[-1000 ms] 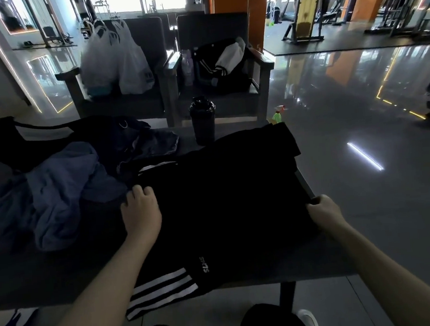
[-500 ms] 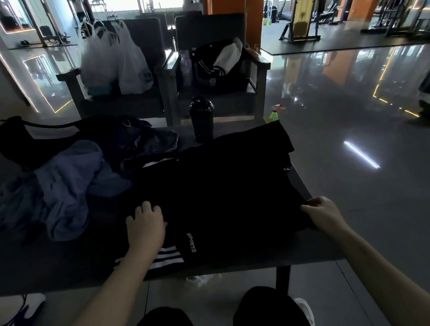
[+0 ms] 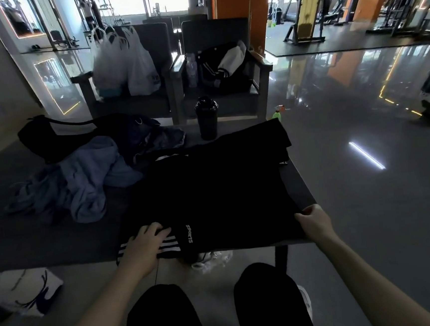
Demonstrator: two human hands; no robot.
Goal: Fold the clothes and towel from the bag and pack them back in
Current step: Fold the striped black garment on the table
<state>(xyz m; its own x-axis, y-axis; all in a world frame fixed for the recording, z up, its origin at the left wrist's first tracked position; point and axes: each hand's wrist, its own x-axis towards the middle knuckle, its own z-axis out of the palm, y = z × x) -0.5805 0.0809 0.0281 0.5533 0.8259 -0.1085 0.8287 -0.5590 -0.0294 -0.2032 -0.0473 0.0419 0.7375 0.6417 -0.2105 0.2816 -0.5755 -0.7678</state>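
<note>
Garment [image 3: 211,189] overhangs table [image 3: 59,241] (slightly): left hand [image 3: 145,243] presses flat, right hand [image 3: 315,221] pinches its edge; tugging could drag it off.

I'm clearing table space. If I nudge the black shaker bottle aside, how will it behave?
The black shaker bottle stands tall and narrow, so a high push would probably tip it. Its round body would likely roll once down. Weight unclear: opaque walls hide any contents.

A dark table [image 3: 46,240] is carrying a black striped garment [image 3: 218,188], a crumpled blue cloth heap [image 3: 80,185], a black bag [image 3: 50,135] and a black shaker bottle [image 3: 207,119].
</note>
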